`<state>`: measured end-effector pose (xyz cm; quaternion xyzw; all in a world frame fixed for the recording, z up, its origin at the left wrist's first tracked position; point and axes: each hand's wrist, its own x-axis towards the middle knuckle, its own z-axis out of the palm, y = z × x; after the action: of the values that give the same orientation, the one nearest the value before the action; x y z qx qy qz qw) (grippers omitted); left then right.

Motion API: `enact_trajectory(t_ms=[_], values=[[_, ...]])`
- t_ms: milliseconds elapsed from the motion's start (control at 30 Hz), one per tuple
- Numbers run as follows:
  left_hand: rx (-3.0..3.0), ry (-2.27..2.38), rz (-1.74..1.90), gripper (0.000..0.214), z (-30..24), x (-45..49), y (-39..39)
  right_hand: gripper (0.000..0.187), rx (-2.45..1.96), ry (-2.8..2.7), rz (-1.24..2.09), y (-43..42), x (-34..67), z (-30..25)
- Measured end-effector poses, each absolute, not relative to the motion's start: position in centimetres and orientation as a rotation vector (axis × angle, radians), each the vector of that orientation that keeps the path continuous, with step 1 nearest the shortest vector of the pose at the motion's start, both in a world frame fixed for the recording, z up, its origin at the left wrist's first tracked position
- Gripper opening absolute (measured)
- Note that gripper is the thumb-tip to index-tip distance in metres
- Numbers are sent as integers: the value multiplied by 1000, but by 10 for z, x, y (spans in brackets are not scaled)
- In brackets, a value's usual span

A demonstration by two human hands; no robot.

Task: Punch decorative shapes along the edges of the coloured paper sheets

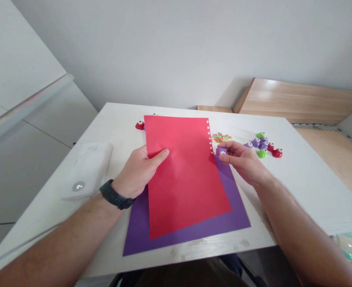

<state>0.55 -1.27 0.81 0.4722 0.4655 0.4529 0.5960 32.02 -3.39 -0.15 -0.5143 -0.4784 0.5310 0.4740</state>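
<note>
A red paper sheet (pixel 184 171) lies tilted over a purple sheet (pixel 190 233) on the white table (pixel 307 175). Small holes run down the red sheet's right edge. My left hand (pixel 140 171) grips the red sheet's left edge, thumb on top; a dark watch is on that wrist. My right hand (pixel 241 159) pinches a small purple paper punch (pixel 221 151) set against the red sheet's right edge, just below the row of holes.
A pile of green, purple and red punches (pixel 264 144) sits right of my hand. Coloured paper bits (pixel 220 137) lie behind it. One red punch (pixel 139 125) is at the sheet's far left corner. A white box (pixel 89 167) lies at the left. A wooden bed frame (pixel 301 99) stands behind.
</note>
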Motion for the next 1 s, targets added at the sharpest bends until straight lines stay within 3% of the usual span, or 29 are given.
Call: enact_trajectory(t_ms=[400, 1000], values=[[1166, 1114, 1109, 51, 11, 5, -13, 48, -1327, -1111, 1267, -30, 320, -3], [1192, 1058, 1098, 53, 19, 6, -17, 44, -1292, -1156, 1322, -32, 324, -5]])
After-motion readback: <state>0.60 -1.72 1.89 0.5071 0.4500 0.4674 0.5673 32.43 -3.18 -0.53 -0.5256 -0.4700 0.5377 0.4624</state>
